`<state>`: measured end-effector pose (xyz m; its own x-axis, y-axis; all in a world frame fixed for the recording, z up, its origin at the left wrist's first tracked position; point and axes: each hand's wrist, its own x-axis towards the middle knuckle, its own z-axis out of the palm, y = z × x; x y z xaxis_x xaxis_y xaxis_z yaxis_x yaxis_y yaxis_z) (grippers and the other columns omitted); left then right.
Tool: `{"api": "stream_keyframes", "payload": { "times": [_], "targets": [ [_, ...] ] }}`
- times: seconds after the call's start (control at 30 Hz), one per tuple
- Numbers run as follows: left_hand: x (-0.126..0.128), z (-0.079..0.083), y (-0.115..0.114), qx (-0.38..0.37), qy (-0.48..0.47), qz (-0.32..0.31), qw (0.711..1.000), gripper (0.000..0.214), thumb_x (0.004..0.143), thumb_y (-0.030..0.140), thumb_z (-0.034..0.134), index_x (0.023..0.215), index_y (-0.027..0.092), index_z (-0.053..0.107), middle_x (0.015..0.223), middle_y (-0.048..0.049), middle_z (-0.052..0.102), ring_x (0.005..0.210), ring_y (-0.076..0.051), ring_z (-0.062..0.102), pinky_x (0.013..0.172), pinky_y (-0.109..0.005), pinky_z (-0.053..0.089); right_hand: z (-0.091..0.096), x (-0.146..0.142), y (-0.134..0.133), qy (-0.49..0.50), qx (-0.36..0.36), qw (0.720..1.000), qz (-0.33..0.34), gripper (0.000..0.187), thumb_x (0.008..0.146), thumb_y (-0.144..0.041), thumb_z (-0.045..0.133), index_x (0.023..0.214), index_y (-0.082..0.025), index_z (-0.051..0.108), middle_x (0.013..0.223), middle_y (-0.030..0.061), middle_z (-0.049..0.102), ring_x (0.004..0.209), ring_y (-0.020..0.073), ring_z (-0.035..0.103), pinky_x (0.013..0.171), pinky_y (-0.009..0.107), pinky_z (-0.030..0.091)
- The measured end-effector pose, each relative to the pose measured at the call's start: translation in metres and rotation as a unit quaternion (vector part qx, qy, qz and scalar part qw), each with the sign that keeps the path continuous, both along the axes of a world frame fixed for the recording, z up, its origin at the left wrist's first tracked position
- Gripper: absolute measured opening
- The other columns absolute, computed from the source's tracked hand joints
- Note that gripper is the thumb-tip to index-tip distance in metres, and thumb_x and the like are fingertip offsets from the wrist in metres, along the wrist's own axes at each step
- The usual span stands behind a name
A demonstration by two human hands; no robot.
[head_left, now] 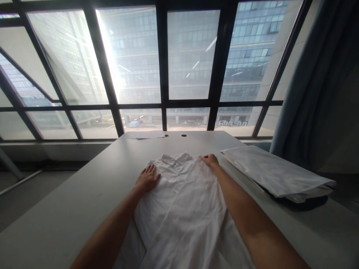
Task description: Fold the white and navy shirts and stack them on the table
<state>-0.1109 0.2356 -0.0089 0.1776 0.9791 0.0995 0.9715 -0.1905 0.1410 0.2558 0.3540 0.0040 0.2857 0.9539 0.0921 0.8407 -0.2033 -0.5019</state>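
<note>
Big windows point(190, 56) with dark frames fill the far wall, and tall buildings point(252, 41) show through the glass. A blue-grey curtain point(316, 86) hangs at the right side. Below the windows stands a long grey bench point(70, 201).

A white shirt point(182, 201) lies flat in the middle of the bench, right in front of the person. Its collar point(176, 158) points toward the windows, and its lower part runs off the bottom of the view.

The left hand point(147, 179) rests palm down at the left edge of the shirt, on its shoulder, near the collar. Its grip is wide open, with the fingers flat, and it holds nothing. The right hand point(210, 160) touches the other shoulder of the shirt, at the top edge near the collar. Its fingers bend down onto the cloth, but I cannot tell if its grip pinches the shirt or only presses on it. Both bare arms reach forward along the sides of the shirt.

To the right of the shirt, near but apart from it, lies a pile point(275, 172) of white folded cloth. A dark thing point(308, 201) peeks out from under the pile. At the far end of the bench lies a sheet of paper point(146, 135), and near it are two small round holes point(184, 135) in the bench top.
</note>
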Motion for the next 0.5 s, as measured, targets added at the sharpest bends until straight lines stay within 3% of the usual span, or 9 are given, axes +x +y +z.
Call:
{"api": "stream_keyframes", "payload": {
  "times": [0.13, 0.23, 0.33, 0.43, 0.5],
  "targets": [
    [0.001, 0.001, -0.001, -0.003, 0.005, 0.006, 1.0, 0.067, 0.1, 0.051, 0.028, 0.153, 0.009, 0.032, 0.161, -0.0119, 0.023, 0.15, -0.026, 0.017, 0.122, -0.041, 0.016, 0.005, 0.007, 0.003, -0.011, 0.001, 1.0, -0.02, 0.031, 0.089, -0.031, 0.058, 0.108, -0.014, 0.075, 0.113, 0.0175, 0.072, 0.106, 0.0266, 0.067, 0.084, 0.029, 0.049],
    [0.002, 0.0, -0.002, -0.002, 0.008, 0.013, 1.0, 0.066, 0.099, 0.05, 0.029, 0.153, 0.011, 0.032, 0.162, -0.0106, 0.023, 0.15, -0.025, 0.018, 0.122, -0.041, 0.016, 0.004, 0.005, -0.005, -0.077, -0.005, 0.997, -0.03, 0.03, 0.088, -0.031, 0.06, 0.11, -0.014, 0.073, 0.116, 0.0188, 0.069, 0.108, 0.0287, 0.065, 0.086, 0.034, 0.049],
    [0.001, 0.0, 0.0, -0.001, 0.012, 0.014, 1.0, 0.065, 0.099, 0.051, 0.029, 0.152, 0.013, 0.033, 0.161, -0.0105, 0.024, 0.15, -0.024, 0.018, 0.121, -0.041, 0.017, 0.003, -0.004, -0.016, -0.159, 0.02, 0.987, -0.022, 0.032, 0.093, -0.024, 0.05, 0.117, -0.013, 0.068, 0.123, 0.0195, 0.064, 0.112, 0.028, 0.062, 0.091, 0.037, 0.047],
    [-0.002, 0.002, 0.004, -0.012, 0.016, 0.006, 1.0, 0.063, 0.1, 0.05, 0.027, 0.152, 0.014, 0.034, 0.161, -0.0106, 0.025, 0.15, -0.024, 0.019, 0.121, -0.041, 0.02, 0.0, -0.014, -0.026, -0.194, 0.058, 0.979, 0.035, 0.041, 0.097, -0.026, 0.037, 0.126, -0.014, 0.062, 0.135, 0.0186, 0.057, 0.124, 0.0275, 0.054, 0.103, 0.041, 0.039],
    [-0.006, 0.005, 0.007, -0.025, 0.021, 0.005, 0.999, 0.061, 0.101, 0.048, 0.025, 0.152, 0.016, 0.033, 0.162, -0.0096, 0.024, 0.15, -0.023, 0.019, 0.12, -0.042, 0.021, -0.005, -0.017, -0.031, -0.191, 0.031, 0.975, 0.107, 0.05, 0.1, -0.038, 0.031, 0.14, -0.017, 0.052, 0.149, 0.015, 0.046, 0.137, 0.0265, 0.041, 0.113, 0.044, 0.028]
  ]
}}
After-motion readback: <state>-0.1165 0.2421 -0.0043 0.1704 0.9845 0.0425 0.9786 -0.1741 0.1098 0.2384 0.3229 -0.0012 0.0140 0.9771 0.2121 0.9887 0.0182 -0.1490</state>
